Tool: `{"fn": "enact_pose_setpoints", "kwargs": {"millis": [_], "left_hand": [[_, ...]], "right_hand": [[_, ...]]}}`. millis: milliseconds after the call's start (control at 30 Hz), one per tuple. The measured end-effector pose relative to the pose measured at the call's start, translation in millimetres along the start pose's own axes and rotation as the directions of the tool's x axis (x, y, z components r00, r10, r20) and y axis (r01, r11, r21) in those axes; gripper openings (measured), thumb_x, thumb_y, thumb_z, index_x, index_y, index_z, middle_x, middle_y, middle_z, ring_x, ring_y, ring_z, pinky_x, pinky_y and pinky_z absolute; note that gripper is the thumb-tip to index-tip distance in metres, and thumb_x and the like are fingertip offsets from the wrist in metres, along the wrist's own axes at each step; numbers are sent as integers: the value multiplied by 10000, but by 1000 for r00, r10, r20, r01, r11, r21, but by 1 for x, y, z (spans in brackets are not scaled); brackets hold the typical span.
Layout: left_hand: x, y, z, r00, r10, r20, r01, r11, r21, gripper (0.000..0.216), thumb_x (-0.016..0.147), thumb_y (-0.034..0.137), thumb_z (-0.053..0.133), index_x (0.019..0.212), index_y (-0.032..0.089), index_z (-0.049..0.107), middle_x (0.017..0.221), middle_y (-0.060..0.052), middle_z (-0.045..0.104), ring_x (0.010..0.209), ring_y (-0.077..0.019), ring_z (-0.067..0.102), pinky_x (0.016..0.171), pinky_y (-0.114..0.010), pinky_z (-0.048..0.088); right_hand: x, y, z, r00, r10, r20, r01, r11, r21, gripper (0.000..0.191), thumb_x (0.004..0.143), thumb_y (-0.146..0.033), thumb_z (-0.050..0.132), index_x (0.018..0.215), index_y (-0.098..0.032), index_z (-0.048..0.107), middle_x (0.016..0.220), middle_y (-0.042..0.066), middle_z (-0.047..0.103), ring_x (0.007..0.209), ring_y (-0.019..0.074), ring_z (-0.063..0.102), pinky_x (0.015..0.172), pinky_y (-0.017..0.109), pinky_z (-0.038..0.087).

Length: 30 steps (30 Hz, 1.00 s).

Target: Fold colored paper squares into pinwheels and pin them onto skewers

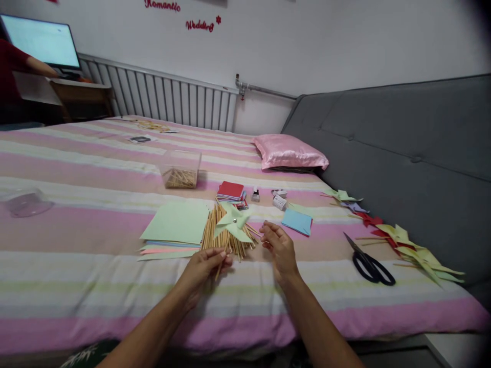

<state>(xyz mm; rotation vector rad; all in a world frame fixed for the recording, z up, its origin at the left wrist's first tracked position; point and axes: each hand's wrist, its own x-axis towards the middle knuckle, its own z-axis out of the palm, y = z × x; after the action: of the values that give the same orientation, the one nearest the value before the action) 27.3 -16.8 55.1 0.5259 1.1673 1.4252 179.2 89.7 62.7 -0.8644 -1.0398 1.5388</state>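
A pale green paper pinwheel (242, 219) with a small silvery pin at its centre stands tilted over a pile of thin wooden sticks (210, 231). My left hand (205, 268) is closed round the pinwheel's stick, below the paper blades. To the right of the pinwheel is my right hand (279, 248), apart from it, with its fingers curled and the tips drawn together. Whether anything small sits between those fingertips cannot be made out. Left of the sticks lies a stack of coloured paper sheets (174, 222), light green on top.
Black-handled scissors (370, 263) and several finished pinwheels (399, 235) lie at the right. Beyond the sticks are red paper squares (230, 189), blue squares (298, 221), a clear box of sticks (180, 171) and a pink pillow (289, 152). A person (15, 66) sits at far left.
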Motion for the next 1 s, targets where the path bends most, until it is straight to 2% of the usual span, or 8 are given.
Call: {"fn": "enact_pose_setpoints", "kwargs": {"millis": [167, 333, 500, 667, 733, 833, 900, 1000], "left_hand": [[2, 1, -3, 988, 69, -136, -76, 996, -47, 298, 583, 272, 789, 806, 114, 671, 760, -76, 723, 690, -135, 647, 650, -212, 475], [-2, 9, 4, 971, 127, -204, -143, 988, -64, 370, 539, 298, 805, 820, 114, 650, 799, -81, 726, 656, -156, 655, 601, -248, 500], [-9, 14, 15, 963, 193, -189, -185, 981, 62, 399, 526, 340, 803, 822, 118, 654, 781, -88, 734, 758, -197, 672, 673, -264, 515], [-8, 3, 23, 967, 250, -54, -210, 897, 390, 472, 605, 479, 720, 924, 135, 663, 926, -117, 726, 902, -267, 659, 753, -327, 523], [-7, -3, 21, 944, 328, 34, -288, 770, 569, 463, 669, 520, 647, 970, 169, 664, 1048, -107, 696, 994, -278, 627, 801, -340, 513], [-4, -16, 8, 843, 524, 117, -347, 364, 865, 443, 696, 534, 607, 1031, 249, 656, 1080, -69, 687, 927, -284, 652, 833, -385, 496], [-1, -28, -7, 733, 610, 302, -438, 84, 895, 426, 709, 503, 601, 1054, 257, 644, 1132, -66, 664, 1002, -286, 623, 902, -397, 463], [3, -47, -25, 609, 605, 513, -525, -177, 832, 361, 752, 442, 566, 1025, 226, 658, 1100, -78, 678, 1022, -272, 619, 944, -395, 450]], "right_hand": [[-18, 25, 15, 982, 161, 102, -152, 984, -97, 323, 582, -348, 768, 752, -147, 583, 524, -45, 573, 435, 69, 497, 425, 179, 349], [-42, 40, 34, 849, 315, 424, -253, 947, -197, 399, 551, -393, 787, 788, -120, 617, 578, 12, 642, 481, 108, 577, 511, 238, 450], [-54, 34, 38, 887, 288, 362, -247, 956, -156, 441, 493, -476, 786, 703, -123, 623, 577, 31, 652, 469, 115, 581, 462, 220, 423], [-65, 23, 19, 941, 239, 241, -226, 971, -81, 444, 454, -476, 794, 669, -113, 654, 544, 27, 641, 443, 108, 573, 420, 192, 374], [-63, 11, 3, 969, 209, 129, -207, 978, -28, 432, 451, -451, 798, 677, -109, 662, 554, 40, 656, 454, 120, 591, 413, 187, 365], [-54, -18, -33, 986, 145, -75, -145, 989, 16, 391, 454, -398, 802, 683, -111, 668, 576, 50, 675, 482, 131, 617, 426, 184, 375], [-47, -41, -66, 979, 88, -184, -84, 996, 25, 328, 487, -355, 793, 672, -116, 667, 595, 42, 680, 502, 120, 623, 435, 174, 380], [-36, -71, -119, 940, 25, -340, -18, 1000, 26, 260, 548, -291, 771, 715, -123, 665, 616, 19, 680, 520, 96, 622, 436, 152, 377]]}}
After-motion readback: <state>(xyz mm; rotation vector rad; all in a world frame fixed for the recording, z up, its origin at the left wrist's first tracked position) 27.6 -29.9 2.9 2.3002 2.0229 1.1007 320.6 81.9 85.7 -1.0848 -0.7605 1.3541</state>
